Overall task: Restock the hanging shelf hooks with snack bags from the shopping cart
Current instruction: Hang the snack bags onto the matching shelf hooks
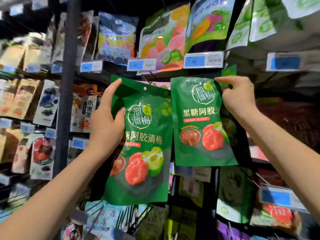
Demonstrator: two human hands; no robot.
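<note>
The green plum snack bag point(143, 153) is held up in front of the shelf, long axis roughly upright and a little tilted; its hang hole point(145, 88) sits at the top, just below the row of price tags point(141, 64). The left hand point(107, 122) grips its left edge, thumb on the front. Just beside it, a matching green bag point(199, 122) hangs level; the right hand point(237, 97) pinches its top right corner. The hook itself is too dim to make out; it likely lies above and behind the hole, so the left hand is nearer.
</note>
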